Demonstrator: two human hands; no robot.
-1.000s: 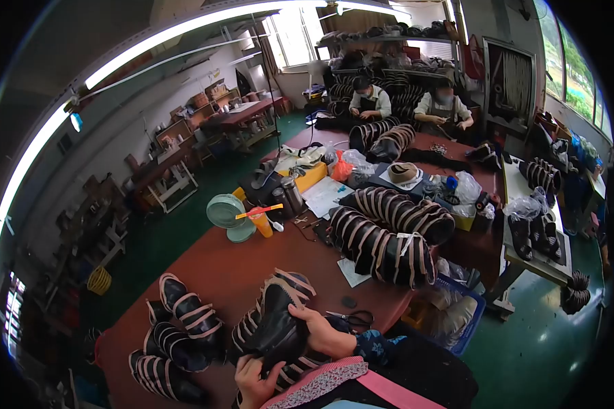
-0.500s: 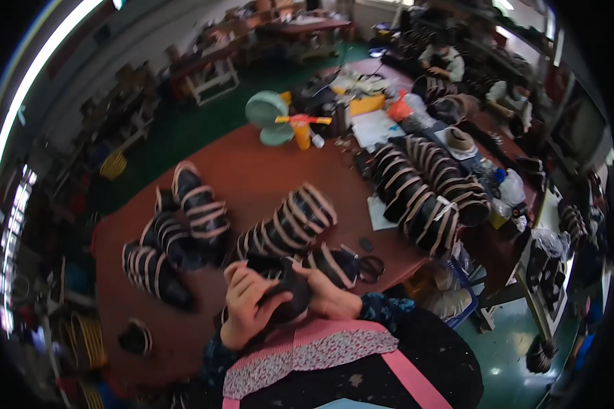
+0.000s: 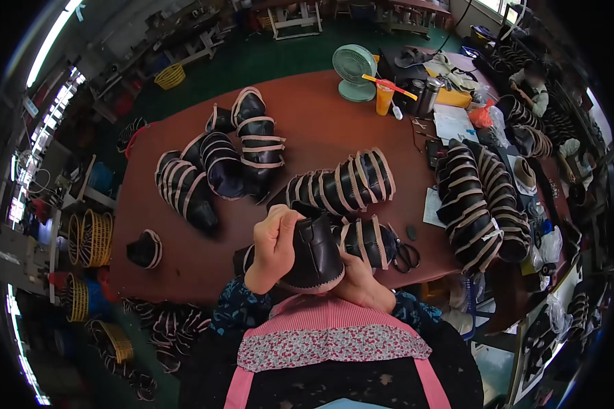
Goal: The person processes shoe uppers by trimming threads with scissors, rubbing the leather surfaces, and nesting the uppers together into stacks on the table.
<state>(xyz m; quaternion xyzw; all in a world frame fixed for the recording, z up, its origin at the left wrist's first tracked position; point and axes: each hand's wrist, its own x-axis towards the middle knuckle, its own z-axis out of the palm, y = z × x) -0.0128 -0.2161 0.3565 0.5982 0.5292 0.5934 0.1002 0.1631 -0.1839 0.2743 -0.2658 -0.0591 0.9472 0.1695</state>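
A black leather shoe upper [image 3: 315,252] with a pale stitched lower edge is held in front of my apron. My left hand [image 3: 273,249] is closed, fingers bent, at the upper's left side near its opening. At the lower right side, my right hand [image 3: 361,283] grips the same upper, with its fingers partly hidden behind the leather. Just beyond lies a row of nested black uppers [image 3: 341,183] with pale edges. A shorter nested stack [image 3: 365,243] rests close to my right hand, beside black-handled scissors [image 3: 407,258].
On the red-brown table [image 3: 307,123], more stacked uppers [image 3: 218,163] lie at left and a single small piece [image 3: 144,249] near the left edge. Long stacks [image 3: 464,204] lie at right. A green fan [image 3: 355,71] and an orange cup [image 3: 384,97] stand behind. Two people sit far right.
The view has swung, so the table things appear farther right and higher or lower. The upper has turned to show its smooth outer side, still between both hands.
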